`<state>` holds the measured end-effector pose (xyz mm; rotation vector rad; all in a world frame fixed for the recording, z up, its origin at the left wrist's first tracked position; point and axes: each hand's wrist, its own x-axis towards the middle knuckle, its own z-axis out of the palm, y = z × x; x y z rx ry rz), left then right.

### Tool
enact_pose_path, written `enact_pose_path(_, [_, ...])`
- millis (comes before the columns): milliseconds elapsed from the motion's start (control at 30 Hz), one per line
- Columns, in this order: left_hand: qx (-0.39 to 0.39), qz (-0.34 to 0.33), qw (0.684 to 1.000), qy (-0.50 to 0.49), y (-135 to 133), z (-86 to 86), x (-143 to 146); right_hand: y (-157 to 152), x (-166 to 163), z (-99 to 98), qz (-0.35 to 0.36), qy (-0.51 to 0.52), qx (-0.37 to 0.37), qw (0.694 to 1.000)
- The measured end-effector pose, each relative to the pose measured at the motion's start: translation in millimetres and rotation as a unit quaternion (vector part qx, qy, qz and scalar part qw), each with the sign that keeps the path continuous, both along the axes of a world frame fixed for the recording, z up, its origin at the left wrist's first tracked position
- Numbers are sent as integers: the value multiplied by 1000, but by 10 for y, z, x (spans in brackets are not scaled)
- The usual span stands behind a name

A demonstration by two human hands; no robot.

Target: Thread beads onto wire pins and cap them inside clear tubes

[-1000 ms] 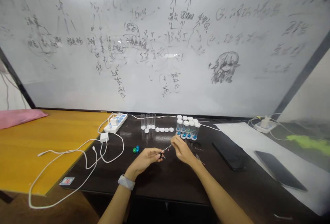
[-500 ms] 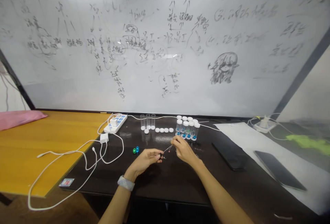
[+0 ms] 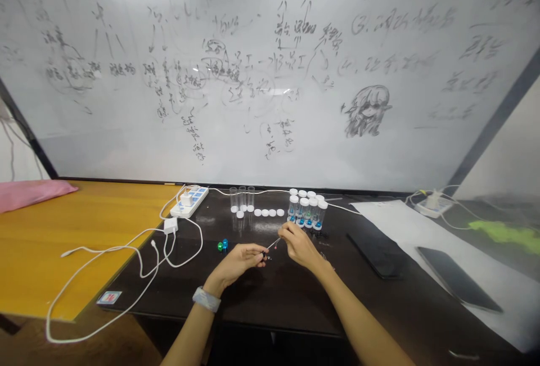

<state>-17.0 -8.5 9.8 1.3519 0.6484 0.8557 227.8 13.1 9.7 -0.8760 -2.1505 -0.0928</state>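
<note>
My left hand [image 3: 241, 260], with a pale band on its wrist, pinches a small black piece [image 3: 264, 254] between thumb and fingertips. A thin light strand [image 3: 274, 243], a cord or wire, runs up from that piece to my right hand [image 3: 298, 247], whose fingers are pinched on its other end. Near the strand shows a tiny pinkish bit [image 3: 275, 247], too small to name. Green and blue shiny balls [image 3: 222, 245] lie to the left of my left hand. Behind my right hand stand several clear tubes [image 3: 309, 214] with white caps and blue or green contents.
Clear tubes [image 3: 242, 200] and loose white caps [image 3: 269, 213] stand farther back. A power strip [image 3: 189, 202] and white cables [image 3: 126, 248] are on the left. Small black pieces [image 3: 319, 234] lie by the capped tubes. Two dark phone-like slabs [image 3: 373, 256] lie right, one on white paper [image 3: 392, 214].
My right hand has shifted very slightly to the left, and the pinkish bit with it. My left hand stays nearly in place, still pinching the black piece.
</note>
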Motion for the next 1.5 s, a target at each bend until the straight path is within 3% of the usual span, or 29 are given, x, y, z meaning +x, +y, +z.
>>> enact_pose_path(267, [-7, 3, 1000, 14, -48, 37, 33, 47, -42, -23, 13, -19, 39, 999])
enact_pose_path(433, [-18, 28, 999, -5, -28, 38, 29, -77, -234, 36, 49, 104, -92, 989])
enact_pose_path(600, [-14, 65, 998, -5, -5, 34, 35, -59, -376, -27, 9, 256, -225, 940])
enact_pose_path(733, [-1, 67, 998, 15, -1, -6, 50, 29, -462, -121, 47, 321, -313, 893])
enact_pose_path(833, [7, 55, 998, 28, -4, -35, 56, 47, -502, -151, 59, 340, -342, 874])
enact_pose_path(1033, [18, 61, 997, 36, -13, -46, 61, 20, -495, -126, 44, 310, -287, 905])
enact_pose_path(1267, [29, 88, 994, 66, -12, -23, 61, 12, -497, -132, 55, 315, -294, 901])
enact_pose_path(1500, [-3, 108, 994, 12, 21, -26, 29, 47, -346, -97, 30, 273, -283, 919])
